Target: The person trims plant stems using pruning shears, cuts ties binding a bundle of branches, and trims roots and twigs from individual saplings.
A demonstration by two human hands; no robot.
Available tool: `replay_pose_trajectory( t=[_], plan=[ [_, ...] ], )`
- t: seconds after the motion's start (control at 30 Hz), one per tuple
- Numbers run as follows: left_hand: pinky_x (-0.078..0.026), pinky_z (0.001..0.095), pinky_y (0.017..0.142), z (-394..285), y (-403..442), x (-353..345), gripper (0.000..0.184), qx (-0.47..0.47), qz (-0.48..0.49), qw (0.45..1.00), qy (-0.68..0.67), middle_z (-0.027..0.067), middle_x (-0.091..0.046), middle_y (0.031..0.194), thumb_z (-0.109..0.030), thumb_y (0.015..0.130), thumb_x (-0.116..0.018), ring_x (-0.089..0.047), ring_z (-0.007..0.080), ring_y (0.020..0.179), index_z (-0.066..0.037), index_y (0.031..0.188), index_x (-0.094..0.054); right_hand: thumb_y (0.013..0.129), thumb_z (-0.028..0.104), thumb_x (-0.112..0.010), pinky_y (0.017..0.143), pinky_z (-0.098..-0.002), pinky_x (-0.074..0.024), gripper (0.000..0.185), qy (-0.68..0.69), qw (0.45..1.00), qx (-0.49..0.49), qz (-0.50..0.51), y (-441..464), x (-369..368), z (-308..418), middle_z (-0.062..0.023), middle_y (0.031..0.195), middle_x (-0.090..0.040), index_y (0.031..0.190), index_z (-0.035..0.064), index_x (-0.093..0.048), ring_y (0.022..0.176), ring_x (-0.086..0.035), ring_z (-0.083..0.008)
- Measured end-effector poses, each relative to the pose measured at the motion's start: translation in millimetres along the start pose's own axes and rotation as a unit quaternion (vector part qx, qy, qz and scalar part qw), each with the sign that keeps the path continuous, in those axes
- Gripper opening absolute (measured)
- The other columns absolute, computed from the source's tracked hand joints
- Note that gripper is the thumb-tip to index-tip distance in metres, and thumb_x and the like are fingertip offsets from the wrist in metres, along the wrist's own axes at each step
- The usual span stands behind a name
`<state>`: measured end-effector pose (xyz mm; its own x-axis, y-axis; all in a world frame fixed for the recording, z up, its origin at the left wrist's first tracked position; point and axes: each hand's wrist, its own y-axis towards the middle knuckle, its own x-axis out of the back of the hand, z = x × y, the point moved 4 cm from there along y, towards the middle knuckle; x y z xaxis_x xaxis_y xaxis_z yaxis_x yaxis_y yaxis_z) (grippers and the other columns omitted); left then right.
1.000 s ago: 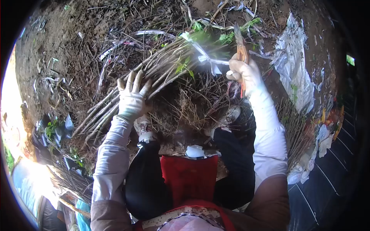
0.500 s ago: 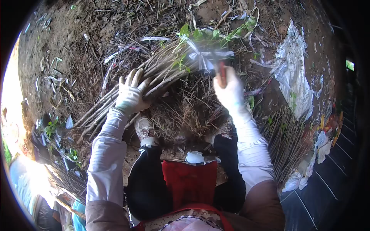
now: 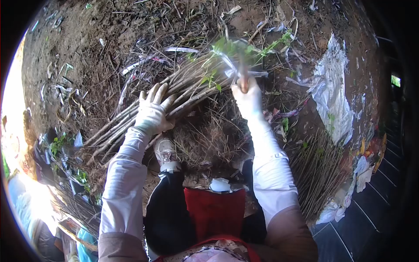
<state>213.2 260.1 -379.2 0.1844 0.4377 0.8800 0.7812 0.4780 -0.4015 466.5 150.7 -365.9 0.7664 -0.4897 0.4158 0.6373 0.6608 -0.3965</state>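
A bundle of thin woody sticks (image 3: 192, 89) lies slantwise on the ground, with green leaves at its upper right end. White tie strips (image 3: 229, 65) cross it near that end. My left hand (image 3: 152, 111), in a pale glove, rests on the lower part of the bundle with its fingers spread over the sticks. My right hand (image 3: 248, 97), gloved too, is closed around a red-handled tool (image 3: 245, 82) beside the tied end. The tool's far part is smeared by motion among the leaves, so its exact kind does not show.
A second pile of thin sticks (image 3: 318, 174) lies at the right, near a torn white plastic sheet (image 3: 334, 87). Plant scraps and dry roots litter the soil (image 3: 214, 135). My shoe (image 3: 165, 152) is just below the bundle. Dark sheeting (image 3: 362, 214) borders the lower right.
My right hand has shifted a little to the left with the tool, whose upper part now blurs over the leafy end. My left hand stays spread on the bundle.
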Motion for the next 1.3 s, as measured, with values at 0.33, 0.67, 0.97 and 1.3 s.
replay_pose_trajectory(
  t=[0.33, 0.67, 0.97, 1.3],
  plan=[
    [-0.022, 0.0544, 0.105, 14, 9, 10, 0.083, 0.022, 0.023, 0.999, -0.018, 0.0157, -0.028, 0.142, -0.038, 0.053, -0.073, -0.023, 0.0334, 0.133, -0.015, 0.128, -0.048, 0.085, 0.013, -0.058, 0.053, -0.0298, -0.049, 0.008, 0.415, 0.905, -0.082, -0.042, -46, 128, 79, 0.0032, 0.061, -0.042, 0.083, 0.0073, -0.053, 0.046, -0.038, -0.0071],
    [-0.019, 0.0556, 0.107, 23, 15, 9, 0.081, 0.046, 0.067, 0.997, -0.01, 0.0128, -0.024, 0.146, -0.043, 0.057, -0.071, -0.019, 0.0311, 0.135, -0.022, 0.131, -0.046, 0.082, 0.021, -0.06, 0.06, -0.0299, -0.0458, 0.018, 0.263, 0.924, -0.139, -0.24, -41, 278, -33, 0.0078, 0.061, -0.041, 0.071, 0.0178, -0.047, 0.048, -0.035, -0.0051],
    [-0.018, 0.0541, 0.107, 29, 17, 2, 0.076, 0.025, 0.017, 0.999, -0.012, 0.0144, -0.025, 0.144, -0.042, 0.055, -0.071, -0.021, 0.0327, 0.134, -0.015, 0.124, -0.053, 0.082, 0.018, -0.062, 0.067, -0.0267, -0.0489, 0.014, 0.18, 0.884, 0.05, -0.429, -44, 378, 42, 0.0012, 0.068, -0.045, 0.077, 0.0102, -0.051, 0.058, -0.046, -0.0107],
    [-0.02, 0.0506, 0.107, 22, 13, 13, 0.072, 0.024, 0.008, 1.0, -0.007, 0.0144, -0.029, 0.142, -0.041, 0.056, -0.07, -0.025, 0.0322, 0.132, -0.013, 0.121, -0.055, 0.081, 0.012, -0.063, 0.064, -0.0312, -0.0528, 0.014, 0.147, 0.823, 0.171, -0.521, -49, 521, 70, -0.001, 0.071, -0.048, 0.083, 0.0032, -0.053, 0.06, -0.048, -0.0108]
  ],
)
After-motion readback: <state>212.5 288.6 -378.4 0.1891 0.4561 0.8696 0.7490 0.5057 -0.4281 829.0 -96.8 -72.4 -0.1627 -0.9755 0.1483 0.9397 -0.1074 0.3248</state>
